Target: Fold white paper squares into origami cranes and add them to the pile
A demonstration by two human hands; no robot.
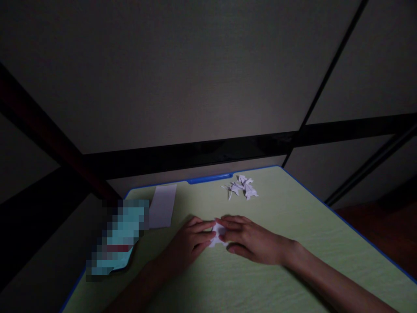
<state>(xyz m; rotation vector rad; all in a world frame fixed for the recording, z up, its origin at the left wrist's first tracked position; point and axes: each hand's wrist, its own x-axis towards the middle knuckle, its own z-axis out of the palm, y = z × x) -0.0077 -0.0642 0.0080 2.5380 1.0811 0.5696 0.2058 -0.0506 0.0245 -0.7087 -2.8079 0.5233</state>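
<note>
A small white folded paper (217, 238) lies on the light green table (293, 261). Both my hands rest on it. My left hand (192, 240) presses the paper's left side, fingers close together and bent at the tips. My right hand (248, 239) lies over its right side, fingers stretched and close together on top of it. Most of the paper is hidden under my fingers.
Several small white folded paper figures (241, 188) lie in a heap near the table's far edge. A white paper sheet (162, 205) sits at the far left. A blurred teal object (117, 237) lies at the left edge. The table has a blue rim (208, 178).
</note>
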